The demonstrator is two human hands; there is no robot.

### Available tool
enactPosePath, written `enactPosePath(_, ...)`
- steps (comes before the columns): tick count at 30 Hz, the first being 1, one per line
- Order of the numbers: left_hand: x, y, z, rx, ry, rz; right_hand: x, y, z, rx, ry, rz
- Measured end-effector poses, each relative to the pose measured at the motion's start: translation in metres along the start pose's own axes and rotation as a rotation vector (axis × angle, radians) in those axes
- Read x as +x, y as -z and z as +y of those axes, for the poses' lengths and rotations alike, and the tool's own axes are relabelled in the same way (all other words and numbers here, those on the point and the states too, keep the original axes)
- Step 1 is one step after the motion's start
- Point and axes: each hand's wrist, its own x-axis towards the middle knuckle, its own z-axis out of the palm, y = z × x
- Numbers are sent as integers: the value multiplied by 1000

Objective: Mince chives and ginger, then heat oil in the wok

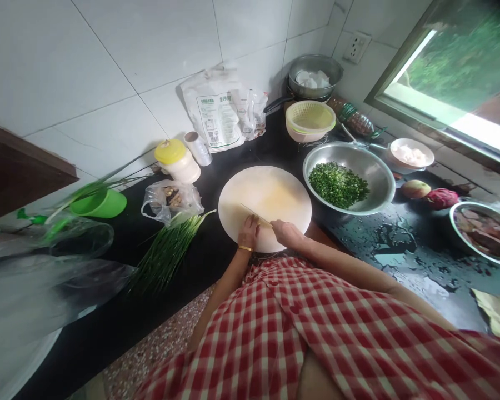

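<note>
My right hand (289,234) is closed round the handle of a kitchen knife (255,214). Its thin blade, seen nearly edge-on, slants up to the left over the round white cutting board (270,183). Close beside the blade, my left hand (249,233) presses down on the board with curled fingers. Something small and yellowish may be under those fingertips, but I cannot make it out. Yellow stains mark the board's right half. Chopped green herbs (338,184) lie in a wide metal bowl (381,186) just right of the board.
Long green chives (166,253) lie at the left, by a plastic bag (173,200) of brown pieces. A yellow-lidded jar (175,158) and white packet (216,116) stand behind. Right are a colander (310,119), a dragon fruit (441,198) and a bowl of meat (483,230) on a wet counter.
</note>
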Motion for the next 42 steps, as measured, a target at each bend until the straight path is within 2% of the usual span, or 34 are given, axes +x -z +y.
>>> enactPosePath(6,4,-4,1,25,52,-55,1,3,-3,12,-1,-4)
enactPosePath(12,7,-4,3,61,67,-40,8,5,-8,43,5,-52)
enactPosePath(21,7,-1,5,-79,85,4,26,11,-13,21,-8,-100)
enactPosePath(29,8,-2,5,-13,98,8,14,17,-15,28,20,-116)
enactPosePath(34,8,-2,4,-8,75,25,26,13,-21,36,-6,-142)
enactPosePath(37,9,0,4,-36,85,30,31,10,-19,49,7,-139)
enactPosePath(42,9,1,5,-47,102,26,21,13,-12,45,45,-118)
